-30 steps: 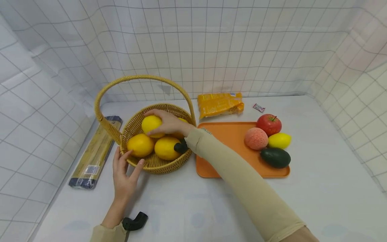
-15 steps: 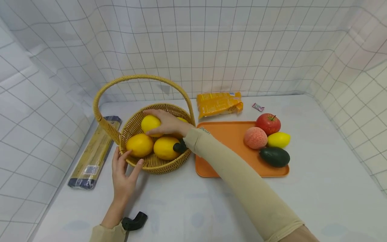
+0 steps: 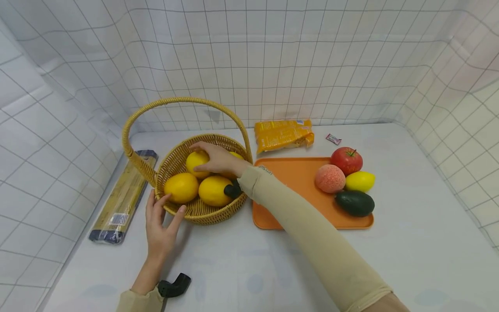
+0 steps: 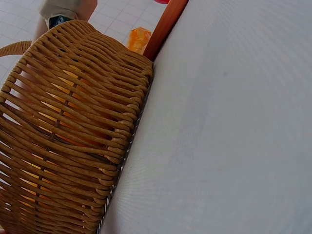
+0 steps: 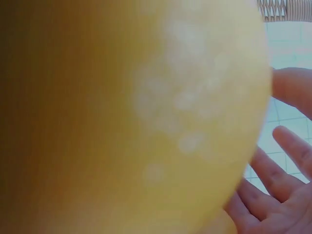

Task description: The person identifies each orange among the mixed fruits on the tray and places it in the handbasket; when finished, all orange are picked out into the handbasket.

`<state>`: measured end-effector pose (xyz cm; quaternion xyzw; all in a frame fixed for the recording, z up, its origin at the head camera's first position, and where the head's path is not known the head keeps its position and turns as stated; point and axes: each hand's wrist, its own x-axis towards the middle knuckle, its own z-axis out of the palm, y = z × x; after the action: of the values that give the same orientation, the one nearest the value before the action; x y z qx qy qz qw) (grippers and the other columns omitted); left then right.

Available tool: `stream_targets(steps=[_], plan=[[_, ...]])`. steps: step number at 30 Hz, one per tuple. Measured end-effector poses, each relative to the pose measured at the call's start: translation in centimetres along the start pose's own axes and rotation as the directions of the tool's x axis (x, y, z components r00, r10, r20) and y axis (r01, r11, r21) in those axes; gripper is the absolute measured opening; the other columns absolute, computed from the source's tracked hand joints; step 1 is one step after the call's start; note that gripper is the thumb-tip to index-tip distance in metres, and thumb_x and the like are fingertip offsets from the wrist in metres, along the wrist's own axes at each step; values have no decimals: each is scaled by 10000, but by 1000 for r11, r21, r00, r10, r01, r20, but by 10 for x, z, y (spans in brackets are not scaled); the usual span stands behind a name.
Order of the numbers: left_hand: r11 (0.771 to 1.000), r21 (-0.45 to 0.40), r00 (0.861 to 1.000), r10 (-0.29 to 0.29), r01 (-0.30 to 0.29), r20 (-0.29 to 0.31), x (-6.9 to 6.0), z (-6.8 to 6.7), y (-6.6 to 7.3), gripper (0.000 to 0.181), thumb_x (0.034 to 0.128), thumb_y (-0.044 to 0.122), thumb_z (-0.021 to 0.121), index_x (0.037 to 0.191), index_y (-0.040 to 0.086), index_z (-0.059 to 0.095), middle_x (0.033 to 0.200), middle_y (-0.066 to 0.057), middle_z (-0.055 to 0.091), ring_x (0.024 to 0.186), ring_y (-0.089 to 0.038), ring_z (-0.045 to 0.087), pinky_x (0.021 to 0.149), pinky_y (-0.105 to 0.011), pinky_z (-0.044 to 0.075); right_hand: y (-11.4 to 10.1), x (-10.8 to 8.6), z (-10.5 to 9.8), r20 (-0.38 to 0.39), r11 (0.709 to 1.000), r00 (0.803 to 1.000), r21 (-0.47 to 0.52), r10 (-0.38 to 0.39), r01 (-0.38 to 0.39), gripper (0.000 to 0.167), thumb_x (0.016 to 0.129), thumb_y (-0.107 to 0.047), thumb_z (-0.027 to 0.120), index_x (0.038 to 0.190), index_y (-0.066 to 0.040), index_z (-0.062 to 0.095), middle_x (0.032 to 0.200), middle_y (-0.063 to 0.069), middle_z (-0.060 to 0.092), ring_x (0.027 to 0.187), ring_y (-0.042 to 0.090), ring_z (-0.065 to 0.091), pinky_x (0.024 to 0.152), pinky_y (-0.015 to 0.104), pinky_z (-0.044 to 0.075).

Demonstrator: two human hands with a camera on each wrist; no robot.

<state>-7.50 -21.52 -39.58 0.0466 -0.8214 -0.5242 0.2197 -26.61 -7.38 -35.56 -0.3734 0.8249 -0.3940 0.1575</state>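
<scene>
A round wicker basket (image 3: 195, 212) with a tall arched handle stands on the white table and holds several yellow fruits (image 3: 181, 187). Inside it, my right hand (image 3: 218, 159) grips a bright yellow lemon (image 3: 195, 162), thumb on the near side and fingers over the top. One large yellow fruit (image 5: 146, 117) fills most of the right wrist view and hides part of my fingers. My left hand (image 3: 161, 232) rests against the basket's near left rim, fingers spread, one fingertip over the edge. Close up, the woven wall (image 4: 73, 136) fills the left side of the left wrist view.
Right of the basket lies an orange tray (image 3: 288, 173) with a red apple (image 3: 347, 160), a pink ball-shaped fruit (image 3: 330, 179), a lemon (image 3: 360, 181) and an avocado (image 3: 354, 203). Behind are an orange snack bag (image 3: 284, 135) and a small wrapper (image 3: 333, 139). A flat package (image 3: 121, 199) lies left.
My right hand and the lemon in it have shifted slightly right and lower within the basket. My left hand stays at the rim.
</scene>
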Motion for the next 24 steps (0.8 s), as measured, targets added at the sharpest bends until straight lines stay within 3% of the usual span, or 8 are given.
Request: stream_targets(steps=[7, 14, 17, 20, 24], plan=[[1000, -5, 1000, 3, -3, 2, 2, 1, -6, 459, 861, 36, 621, 1273, -102, 472, 1525, -200, 112, 1352, -360, 245, 1079, -475, 272, -12, -11, -15, 39, 1000, 999, -4, 6, -6, 579, 899, -280, 634, 1395, -89, 405, 1419, 54, 426, 1305, 165, 374, 1047, 246, 322], [999, 51, 1000, -1, 0, 24, 10, -1, -37, 502, 857, 121, 667, 1310, 4, 487, 1550, -79, 93, 1365, -273, 241, 1061, -504, 289, -19, -36, -28, 64, 996, 997, -73, -52, 57, 573, 915, -319, 600, 1396, -79, 401, 1401, 83, 439, 1274, 201, 406, 1015, 286, 377], [995, 101, 999, 2, -7, 44, 10, -2, -41, 519, 875, 193, 656, 1324, 13, 470, 1555, -71, 77, 1380, -274, 210, 1063, -517, 279, -18, -55, -30, 58, 995, 997, -82, -52, 57, 565, 913, -321, 603, 1387, -78, 411, 1389, 75, 448, 1269, 218, 411, 1005, 311, 397], [980, 197, 998, 24, -36, 65, 10, -3, -39, 547, 902, 266, 615, 1339, -14, 445, 1557, -122, 60, 1399, -311, 151, 1081, -546, 224, -13, -76, -31, 54, 993, 997, -105, -55, 61, 556, 916, -326, 601, 1382, -85, 419, 1390, 59, 444, 1274, 220, 406, 1007, 323, 399], [928, 365, 992, 33, -74, 118, 9, -6, -28, 606, 945, 353, 522, 1369, -63, 402, 1542, -209, 21, 1393, -388, 103, 1079, -587, 178, -5, -108, -35, 33, 983, 998, -177, -51, 56, 546, 917, -339, 597, 1384, -111, 428, 1399, 31, 433, 1276, 171, 396, 1027, 301, 365]])
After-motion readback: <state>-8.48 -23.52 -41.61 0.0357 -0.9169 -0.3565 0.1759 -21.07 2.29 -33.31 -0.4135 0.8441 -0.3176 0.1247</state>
